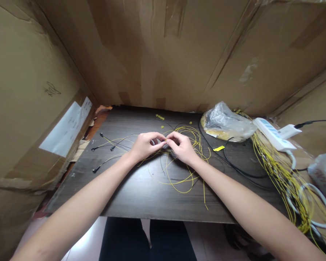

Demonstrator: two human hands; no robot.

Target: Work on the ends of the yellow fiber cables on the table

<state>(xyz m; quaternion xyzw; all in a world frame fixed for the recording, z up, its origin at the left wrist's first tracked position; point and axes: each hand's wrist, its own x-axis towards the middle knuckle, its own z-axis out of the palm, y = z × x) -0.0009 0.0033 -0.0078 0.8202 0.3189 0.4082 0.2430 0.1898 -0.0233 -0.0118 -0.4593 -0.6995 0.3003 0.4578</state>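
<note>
My left hand (148, 145) and my right hand (180, 146) meet fingertip to fingertip above the table. Each pinches thumb against forefinger at one shared spot; what they hold there is too small and covered to make out. Thin yellow wires (195, 136) lie in loose loops beneath and to the right of my hands. Left of my left hand, several wires end in black connectors, among them one near the front (96, 169) and one farther back (101, 135). Small yellow pieces (160, 117) rest on the table beyond my hands.
Cardboard walls (152, 65) enclose the dark wooden table (125, 199). A clear plastic bag (225, 121) sits at the back right, near a white power strip (273, 134). Black cable (239, 170) and a thick bundle of yellow wires (277, 174) run down the right side.
</note>
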